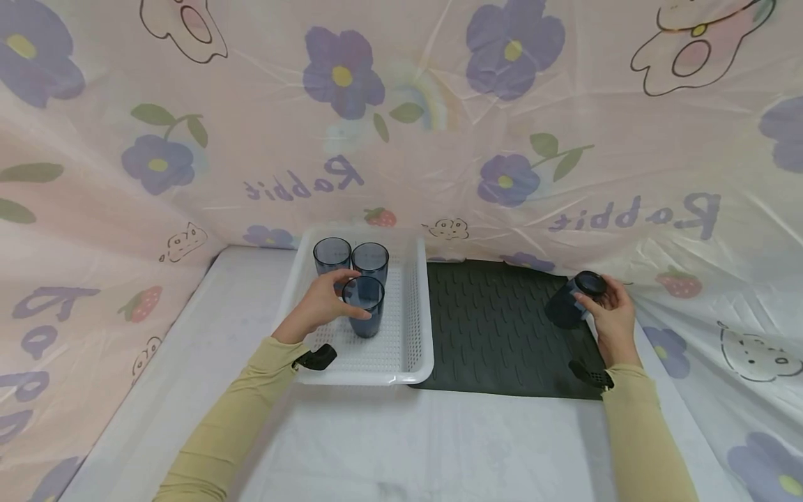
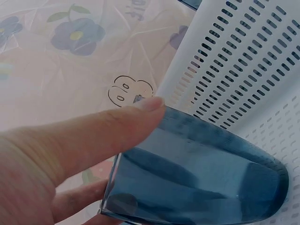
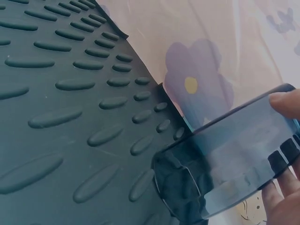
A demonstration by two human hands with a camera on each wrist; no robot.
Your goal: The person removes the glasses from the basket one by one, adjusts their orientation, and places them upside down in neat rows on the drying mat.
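Observation:
In the head view my left hand (image 1: 325,301) pinches a blue drinking glass (image 1: 366,324) at its rim, thumb on the near side. This glass stands mouth up over the white basket's floor. In the left wrist view the same glass (image 2: 201,178) extends from the thumb toward the perforated basket wall. Behind it in the basket are two more blue glasses, a left one (image 1: 326,259) and a right one (image 1: 371,255). My right hand (image 1: 613,322) grips another blue glass (image 1: 564,307), tilted, above the black mat's right edge. In the right wrist view this glass (image 3: 239,154) overlaps the mat.
The white perforated basket (image 1: 423,335) sits left of the black ridged mat (image 1: 495,328), on a white-covered table (image 1: 470,446). A printed plastic curtain (image 1: 414,160) hangs close behind the basket and mat and along both sides.

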